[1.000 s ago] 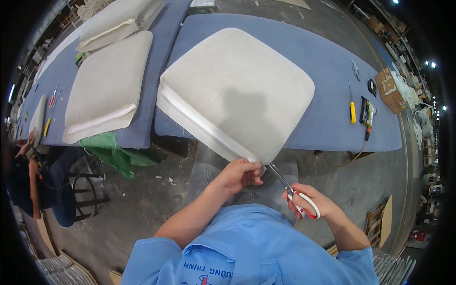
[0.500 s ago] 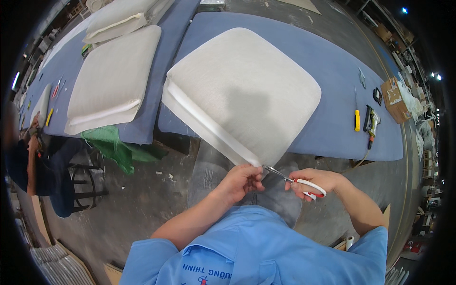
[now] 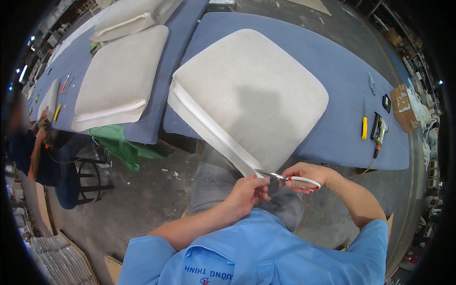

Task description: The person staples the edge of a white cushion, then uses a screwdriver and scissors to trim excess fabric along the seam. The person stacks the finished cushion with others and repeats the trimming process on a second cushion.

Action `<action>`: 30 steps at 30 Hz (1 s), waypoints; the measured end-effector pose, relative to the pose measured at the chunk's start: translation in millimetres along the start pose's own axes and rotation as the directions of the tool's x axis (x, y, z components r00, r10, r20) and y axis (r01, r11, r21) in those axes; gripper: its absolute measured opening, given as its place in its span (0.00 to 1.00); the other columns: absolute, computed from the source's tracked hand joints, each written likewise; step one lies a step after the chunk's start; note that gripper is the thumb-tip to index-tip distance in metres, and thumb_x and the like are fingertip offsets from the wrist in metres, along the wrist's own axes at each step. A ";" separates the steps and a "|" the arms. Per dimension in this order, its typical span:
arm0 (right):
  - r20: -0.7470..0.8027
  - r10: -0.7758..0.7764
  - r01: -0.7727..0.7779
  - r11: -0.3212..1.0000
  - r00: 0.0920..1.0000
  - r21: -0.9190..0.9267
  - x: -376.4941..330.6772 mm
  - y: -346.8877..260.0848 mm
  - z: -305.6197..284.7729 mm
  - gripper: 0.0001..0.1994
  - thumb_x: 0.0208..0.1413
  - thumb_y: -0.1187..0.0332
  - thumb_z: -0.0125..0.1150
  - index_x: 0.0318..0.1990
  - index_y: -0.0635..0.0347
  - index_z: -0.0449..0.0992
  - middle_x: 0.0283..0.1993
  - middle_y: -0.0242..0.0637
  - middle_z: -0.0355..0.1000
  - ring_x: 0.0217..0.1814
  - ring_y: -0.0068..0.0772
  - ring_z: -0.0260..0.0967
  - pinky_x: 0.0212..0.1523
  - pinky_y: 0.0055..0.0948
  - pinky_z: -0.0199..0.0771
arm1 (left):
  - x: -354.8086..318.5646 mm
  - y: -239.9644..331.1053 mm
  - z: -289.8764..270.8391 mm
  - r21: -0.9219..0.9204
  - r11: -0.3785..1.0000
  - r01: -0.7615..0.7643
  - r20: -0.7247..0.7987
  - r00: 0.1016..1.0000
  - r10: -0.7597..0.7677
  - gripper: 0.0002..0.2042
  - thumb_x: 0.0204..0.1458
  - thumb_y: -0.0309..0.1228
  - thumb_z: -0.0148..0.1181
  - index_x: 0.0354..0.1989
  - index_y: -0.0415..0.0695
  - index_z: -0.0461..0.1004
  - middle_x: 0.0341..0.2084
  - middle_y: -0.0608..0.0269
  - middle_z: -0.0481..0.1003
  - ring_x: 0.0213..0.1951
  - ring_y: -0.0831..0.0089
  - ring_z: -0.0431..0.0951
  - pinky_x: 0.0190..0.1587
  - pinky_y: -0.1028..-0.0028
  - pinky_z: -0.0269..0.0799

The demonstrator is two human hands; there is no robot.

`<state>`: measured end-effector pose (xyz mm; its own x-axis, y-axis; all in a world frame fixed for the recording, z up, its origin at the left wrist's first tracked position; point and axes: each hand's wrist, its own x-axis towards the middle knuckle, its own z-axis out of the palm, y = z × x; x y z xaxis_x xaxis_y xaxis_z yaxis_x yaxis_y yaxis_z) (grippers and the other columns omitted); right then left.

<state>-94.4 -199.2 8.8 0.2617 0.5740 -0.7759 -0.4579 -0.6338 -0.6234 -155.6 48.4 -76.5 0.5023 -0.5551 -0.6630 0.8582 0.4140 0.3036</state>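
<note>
In front of me a cream fabric-covered cushion (image 3: 280, 95) lies turned on the blue padded table, its near corner reaching past the table edge. A fabric flap with a white strip (image 3: 209, 128) runs along its left side. My left hand (image 3: 248, 194) pinches the end of this flap at the near corner. Scissors (image 3: 304, 182) with white and red handles are in my right hand (image 3: 308, 175). Their blades lie at the flap's end, just above my left fingertips; whether they are parted there I cannot make out.
A yellow-handled screwdriver (image 3: 365, 128), a staple gun (image 3: 378, 133) with a hose and a small black object (image 3: 386, 102) lie right on the blue table (image 3: 342, 142). More cushions (image 3: 121, 71) rest left, above green cloth (image 3: 116, 142). Another person (image 3: 38, 147) works at far left.
The scissors have turned flatter, with their blades now across the flap at the corner. My left hand has come slightly lower. The whole view has shifted a little.
</note>
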 end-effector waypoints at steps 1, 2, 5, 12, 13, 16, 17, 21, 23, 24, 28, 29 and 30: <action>-0.008 -0.006 0.006 1.000 1.000 0.005 0.5 1.9 1.7 0.17 0.70 0.58 0.59 0.54 0.62 0.77 0.26 0.25 0.68 0.22 0.17 0.64 0.25 0.24 0.65 | -1.3 -1.0 -0.5 0.029 0.999 0.021 0.004 1.000 -0.021 0.06 0.65 0.30 0.62 0.41 0.41 0.76 0.28 0.65 0.76 0.25 0.72 0.78 0.40 0.66 0.82; -0.025 -0.026 0.026 1.000 0.999 -0.001 3.5 3.2 3.7 0.16 0.69 0.58 0.60 0.53 0.62 0.77 0.26 0.25 0.68 0.22 0.17 0.65 0.24 0.23 0.65 | -2.1 -2.4 -0.4 0.058 0.997 0.041 0.006 0.999 -0.041 0.05 0.65 0.30 0.62 0.41 0.41 0.76 0.28 0.65 0.77 0.26 0.71 0.79 0.40 0.66 0.82; -0.062 -0.049 0.045 0.997 0.997 -0.064 15.8 -2.3 7.6 0.15 0.68 0.59 0.61 0.52 0.61 0.79 0.25 0.24 0.69 0.21 0.16 0.66 0.22 0.23 0.66 | -5.4 -0.6 1.4 0.179 0.982 0.058 0.023 0.998 -0.063 0.05 0.63 0.30 0.64 0.39 0.41 0.77 0.28 0.64 0.78 0.26 0.71 0.80 0.37 0.68 0.81; -0.096 -0.162 0.171 0.981 0.982 0.089 4.2 22.4 25.2 0.15 0.57 0.68 0.68 0.51 0.59 0.80 0.26 0.25 0.70 0.24 0.18 0.69 0.23 0.23 0.69 | -70.9 27.2 -73.2 0.433 0.835 -0.340 -0.131 0.893 0.431 0.05 0.63 0.28 0.64 0.39 0.40 0.78 0.30 0.61 0.80 0.29 0.72 0.82 0.35 0.72 0.79; -0.143 -0.179 0.199 0.970 0.973 0.139 -1.5 30.1 29.5 0.16 0.56 0.68 0.67 0.51 0.63 0.80 0.26 0.26 0.70 0.24 0.19 0.70 0.25 0.23 0.71 | -84.6 37.1 -100.7 0.484 0.768 -0.419 -0.219 0.792 0.570 0.04 0.64 0.27 0.63 0.39 0.40 0.78 0.30 0.61 0.80 0.29 0.72 0.82 0.35 0.72 0.80; -0.284 -0.291 0.370 0.884 0.914 0.286 4.7 59.6 62.3 0.26 0.57 0.53 0.73 0.50 0.68 0.77 0.25 0.30 0.72 0.22 0.21 0.70 0.23 0.24 0.70 | -133.1 95.0 -180.5 0.495 0.643 -0.584 -0.573 0.337 0.747 0.04 0.63 0.27 0.61 0.40 0.40 0.78 0.29 0.63 0.80 0.29 0.74 0.81 0.31 0.72 0.80; -0.303 -0.315 0.412 0.843 0.900 0.346 7.8 65.5 69.8 0.32 0.56 0.45 0.75 0.50 0.69 0.76 0.25 0.32 0.72 0.22 0.22 0.70 0.23 0.24 0.69 | -146.5 118.8 -205.0 0.574 0.581 -0.578 -0.618 0.160 0.770 0.04 0.63 0.28 0.62 0.39 0.40 0.78 0.29 0.65 0.79 0.28 0.76 0.80 0.30 0.73 0.79; -0.359 -0.403 0.522 0.776 0.842 0.353 20.3 56.6 96.5 0.41 0.52 0.33 0.73 0.52 0.69 0.74 0.24 0.34 0.72 0.21 0.24 0.69 0.22 0.24 0.67 | -169.8 208.5 -282.9 0.782 0.502 -0.369 -0.536 0.013 0.844 0.07 0.63 0.26 0.61 0.42 0.33 0.79 0.32 0.59 0.82 0.24 0.75 0.81 0.28 0.73 0.77; -0.368 -0.443 0.559 0.765 0.817 0.320 21.1 51.6 99.1 0.41 0.52 0.33 0.72 0.52 0.69 0.74 0.24 0.35 0.72 0.21 0.25 0.69 0.22 0.24 0.66 | -175.2 233.2 -323.7 0.861 0.504 -0.062 -0.502 0.048 0.864 0.15 0.58 0.25 0.58 0.53 0.34 0.78 0.40 0.50 0.84 0.36 0.62 0.86 0.40 0.64 0.80; -0.365 -0.504 0.614 0.719 0.783 0.326 20.8 53.4 95.9 0.37 0.54 0.37 0.73 0.51 0.68 0.74 0.23 0.35 0.72 0.21 0.25 0.69 0.22 0.25 0.67 | -190.0 239.7 -342.0 0.868 0.488 0.094 -0.490 -0.005 0.872 0.17 0.57 0.25 0.57 0.55 0.35 0.77 0.41 0.48 0.84 0.40 0.58 0.86 0.44 0.62 0.80; -0.646 -0.431 0.670 0.722 0.630 0.172 4.8 57.3 116.5 0.29 0.56 0.48 0.72 0.51 0.65 0.74 0.24 0.35 0.72 0.22 0.26 0.69 0.23 0.27 0.69 | -175.7 239.0 -330.7 0.927 0.372 0.054 -0.366 -0.091 0.926 0.21 0.56 0.24 0.55 0.60 0.35 0.75 0.47 0.44 0.82 0.47 0.53 0.84 0.50 0.60 0.78; -0.733 -0.388 0.695 0.702 0.559 0.158 7.6 66.3 121.0 0.28 0.56 0.49 0.72 0.52 0.65 0.74 0.26 0.35 0.73 0.24 0.25 0.70 0.25 0.26 0.69 | -160.6 214.7 -311.6 0.888 0.361 -0.285 -0.400 -0.091 0.912 0.16 0.64 0.25 0.53 0.59 0.36 0.76 0.44 0.50 0.83 0.44 0.62 0.84 0.44 0.65 0.80; -0.753 -0.393 0.695 0.709 0.527 0.117 8.3 70.6 115.3 0.21 0.62 0.57 0.66 0.53 0.62 0.71 0.27 0.35 0.72 0.25 0.28 0.71 0.26 0.28 0.71 | -160.0 190.4 -291.6 0.844 0.394 -0.365 -0.440 -0.051 0.896 0.15 0.67 0.28 0.53 0.59 0.37 0.76 0.44 0.52 0.83 0.43 0.66 0.84 0.43 0.68 0.80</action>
<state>-222.5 -179.4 -30.5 0.9580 0.1616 -0.2369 -0.2416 0.0103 -0.9703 -103.6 426.5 -112.1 0.6969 0.7172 0.0047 0.2441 -0.2434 0.9387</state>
